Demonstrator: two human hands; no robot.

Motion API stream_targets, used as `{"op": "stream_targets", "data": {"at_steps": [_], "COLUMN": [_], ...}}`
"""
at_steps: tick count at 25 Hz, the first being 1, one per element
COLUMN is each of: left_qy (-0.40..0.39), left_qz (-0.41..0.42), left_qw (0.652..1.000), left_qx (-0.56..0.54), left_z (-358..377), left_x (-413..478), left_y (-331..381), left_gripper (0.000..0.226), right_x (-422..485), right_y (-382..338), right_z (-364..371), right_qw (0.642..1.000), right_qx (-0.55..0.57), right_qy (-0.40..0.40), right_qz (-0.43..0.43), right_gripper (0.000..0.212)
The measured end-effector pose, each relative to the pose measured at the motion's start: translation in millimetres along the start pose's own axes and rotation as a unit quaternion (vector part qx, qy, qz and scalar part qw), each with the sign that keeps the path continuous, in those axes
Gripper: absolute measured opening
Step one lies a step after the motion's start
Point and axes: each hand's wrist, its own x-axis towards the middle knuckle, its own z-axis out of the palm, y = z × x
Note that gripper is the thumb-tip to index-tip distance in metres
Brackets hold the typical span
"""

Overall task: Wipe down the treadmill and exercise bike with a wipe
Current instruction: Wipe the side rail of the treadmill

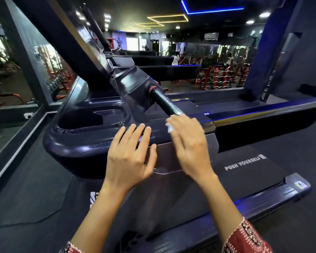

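Your left hand (129,157) flat, fingers straight, on the near edge of the treadmill console (91,114), your right hand (188,145) pinching a wipe (170,127) by the handlebar (164,101)

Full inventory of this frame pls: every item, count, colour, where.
dark glossy plastic treadmill console: one, black, centre-left, with a cup-holder recess
black textured handlebar grip: one, black with a red collar, juts from the console toward the camera
white crumpled wipe: one, white, at the grip's near end
treadmill belt printed PUSH YOURSELF: one, black with white lettering, lower right
red weight racks: several, count unclear, background right
ceiling strip lights: yellow and blue outlines, top
patterned red sleeves: two, bottom edge
left hand: fingers straight, resting on the console's near edge
right hand: holds the wipe, motion-blurred
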Motion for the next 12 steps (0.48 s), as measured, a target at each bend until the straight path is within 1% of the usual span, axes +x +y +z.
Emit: {"op": "stream_targets", "data": {"at_steps": [2,3,4,5,6,7,8,9,11,12], "left_qy": [0.003,0.004,0.005,0.006,0.005,0.006,0.006,0.007,0.009,0.01], "left_qz": [0.0,0.0,0.001,0.001,0.0,-0.002,-0.005,-0.008,-0.012,-0.014], "left_qw": [1.0,1.0,1.0,1.0,1.0,1.0,1.0,1.0,0.999,0.999], "left_qx": [0.005,0.006,0.01,0.013,0.016,0.019,0.023,0.027,0.031,0.032], "left_z": [7,10,12,15,17,19,20,21,23,25], "left_x": [3,4,5,7,8,9,9,10,10,11], "left_y": [9,14,17,20,24,27,29,31,35,36], "left_gripper": [0.035,0.035,0.035,0.036,0.036,0.036,0.036,0.036,0.036,0.036], "right_x": [4,3,1,-7,-21,-33,-38,-38,-27,-19], "right_y": [32,33,24,10,0,2,16,36,63,64], "right_z": [-13,-12,-7,0,5,5,1,-6,-21,-24], "right_qw": [0.99,0.983,0.984,0.992,0.999,1.0,0.998,0.999,0.989,0.98], "right_qx": [-0.013,-0.01,-0.009,-0.003,0.011,0.014,0.006,0.004,0.026,0.035], "right_qy": [0.065,0.087,0.085,0.058,0.028,0.01,0.009,0.03,0.096,0.111], "right_qz": [0.121,0.159,0.157,0.115,0.044,-0.023,-0.054,-0.034,0.11,0.16], "right_gripper": [0.04,0.041,0.042,0.041,0.04,0.04,0.04,0.04,0.039,0.037]}}
